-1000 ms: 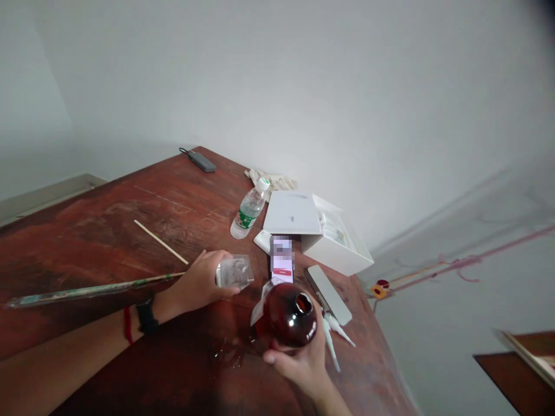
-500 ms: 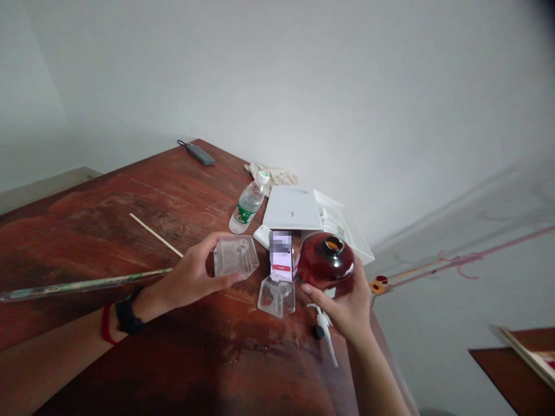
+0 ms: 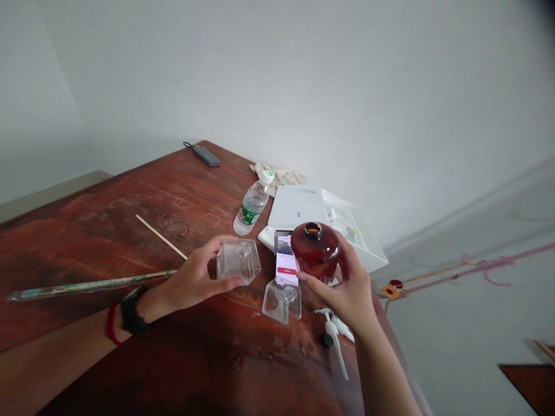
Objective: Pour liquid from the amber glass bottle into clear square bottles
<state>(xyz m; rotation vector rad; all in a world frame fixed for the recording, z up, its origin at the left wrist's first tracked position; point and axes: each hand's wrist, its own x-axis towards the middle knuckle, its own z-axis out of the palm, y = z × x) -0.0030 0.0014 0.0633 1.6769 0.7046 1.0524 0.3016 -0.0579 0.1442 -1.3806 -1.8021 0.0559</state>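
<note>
Gripping a clear, boxy container (image 3: 237,263), the left hand (image 3: 197,278) is holding it six o'clock from an illegible green label (image 3: 248,215); the right hand (image 3: 350,286) is gripping a glossy, round amber-red bottle (image 3: 314,254).

This seems a room in a home, though which cannot be told. Behind the scuffed wooden counter (image 3: 99,237) rises a pale wall (image 3: 277,86); on the counter are a phone (image 3: 287,263), water bottle (image 3: 251,209) and cloth (image 3: 286,177), right of it a string (image 3: 481,266).

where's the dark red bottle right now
In the head view, the dark red bottle is in the right hand, just right of the lit phone.
</note>
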